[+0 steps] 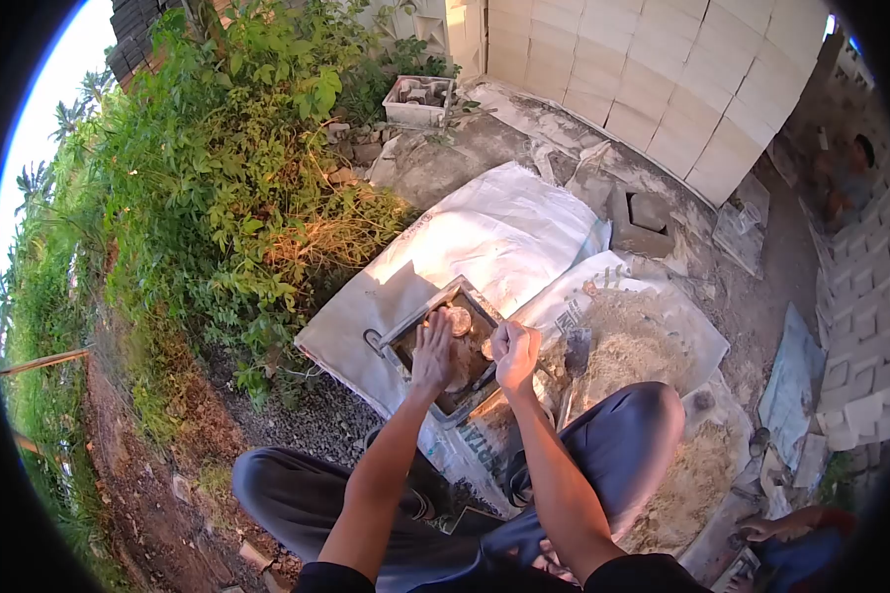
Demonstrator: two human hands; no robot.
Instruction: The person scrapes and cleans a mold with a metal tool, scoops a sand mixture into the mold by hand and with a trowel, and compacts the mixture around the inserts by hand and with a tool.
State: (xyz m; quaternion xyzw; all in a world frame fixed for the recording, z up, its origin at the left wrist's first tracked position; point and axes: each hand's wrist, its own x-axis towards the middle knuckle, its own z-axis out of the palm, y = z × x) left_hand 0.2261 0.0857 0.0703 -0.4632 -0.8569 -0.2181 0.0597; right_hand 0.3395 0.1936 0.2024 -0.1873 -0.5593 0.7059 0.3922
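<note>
A square frame [401, 332] with a dark rim lies on white sacking [361, 303] in front of me. Inside it are brown material and a round, pale tan piece [459, 320]. My left hand [432, 354] rests over the left part of the frame with its fingers stretched out, beside the round piece. Above the frame's right side is my right hand [515, 354], its fingers curled into a fist; what they hold, if anything, is hidden. Another tan piece shows partly beside that fist.
Right of the frame lies a pile of sandy powder [633, 341], with a dark tool blade [578, 352] at its edge. A white crate [418, 102] stands at the back. Bushes grow at left. Another person's hand [758, 530] shows at lower right; a blurred person is at far right.
</note>
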